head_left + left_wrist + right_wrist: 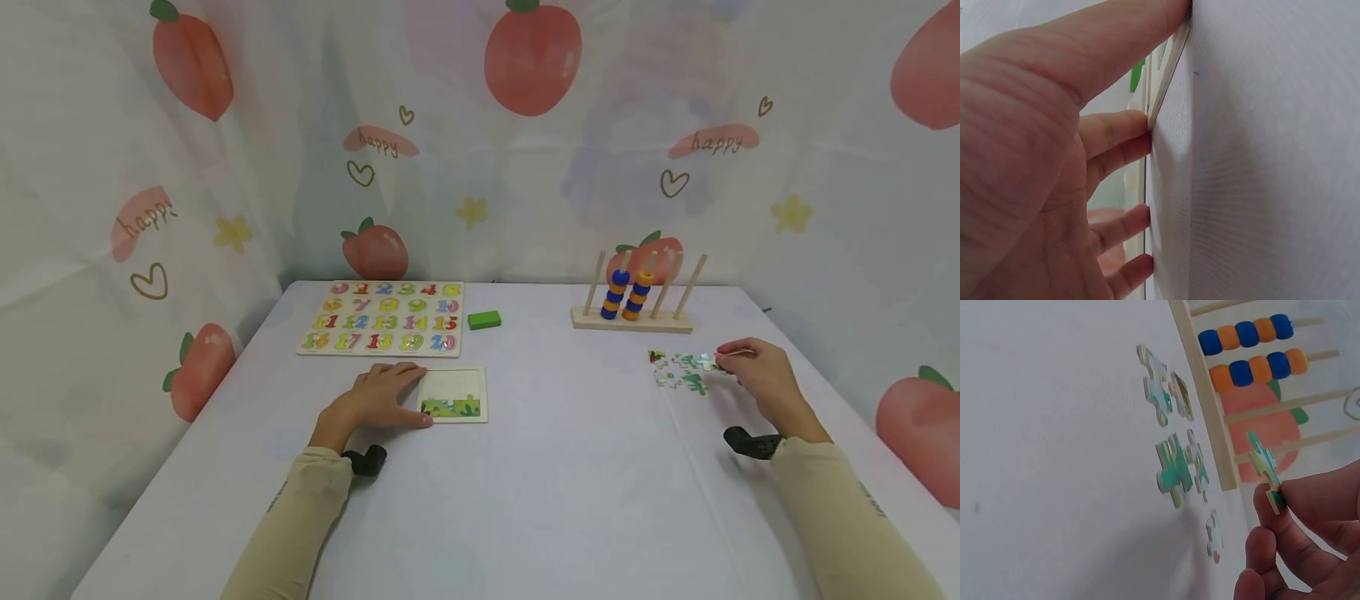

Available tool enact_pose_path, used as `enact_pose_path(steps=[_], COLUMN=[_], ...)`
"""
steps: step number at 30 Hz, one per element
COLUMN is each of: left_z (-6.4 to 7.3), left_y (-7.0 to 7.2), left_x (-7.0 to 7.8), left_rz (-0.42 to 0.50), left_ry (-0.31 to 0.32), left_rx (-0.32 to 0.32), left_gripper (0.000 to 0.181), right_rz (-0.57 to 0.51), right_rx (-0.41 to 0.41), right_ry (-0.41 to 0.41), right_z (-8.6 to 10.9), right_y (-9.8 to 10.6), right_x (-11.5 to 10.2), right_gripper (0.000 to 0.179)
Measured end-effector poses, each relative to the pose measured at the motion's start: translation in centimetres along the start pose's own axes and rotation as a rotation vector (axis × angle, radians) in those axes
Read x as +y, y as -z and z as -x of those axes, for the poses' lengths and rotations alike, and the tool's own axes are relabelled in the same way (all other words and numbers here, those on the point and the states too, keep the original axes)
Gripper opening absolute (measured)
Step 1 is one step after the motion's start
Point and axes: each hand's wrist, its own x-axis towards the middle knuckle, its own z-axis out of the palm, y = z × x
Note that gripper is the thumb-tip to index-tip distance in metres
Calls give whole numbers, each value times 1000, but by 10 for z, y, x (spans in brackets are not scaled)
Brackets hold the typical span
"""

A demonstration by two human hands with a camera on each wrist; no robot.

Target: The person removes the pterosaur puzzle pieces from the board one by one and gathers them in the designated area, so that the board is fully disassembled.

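Observation:
My right hand (761,379) pinches a green-and-white jigsaw piece (1264,464) between thumb and fingertips, raised over the table. Close by lie several loose jigsaw pieces (681,372), mostly green and pale blue, scattered on the cloth. On the left side, my left hand (382,396) rests at a small puzzle tray (486,396), thumb at its near left corner and index fingertip at its far left corner. Its other fingers (1124,226) reach down straight to the tabletop. A strip of joined green pieces (452,407) fills the near part of the tray.
A number puzzle board (381,354) lies at the back left, with a green block (484,320) beside it. Behind the loose pieces stands a wooden peg stand (632,325) with blue and orange beads on two pegs. A fruit-printed cloth (517,183) hangs behind the table.

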Motion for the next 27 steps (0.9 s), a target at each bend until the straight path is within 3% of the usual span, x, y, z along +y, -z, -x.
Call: enact_pose_path(steps=[19,27], left_z=[-1,-3], left_y=[-3,-4], left_x=[-4,-3], left_rz=[16,8], left_ry=[3,4], left_rx=[3,1], left_gripper=[97,98], right_rz=[113,162], right_rx=[-20,-1], right_ry=[-111,-93], right_z=[-5,-8], right_y=[12,12], right_x=[29,37], right_gripper=[39,34])
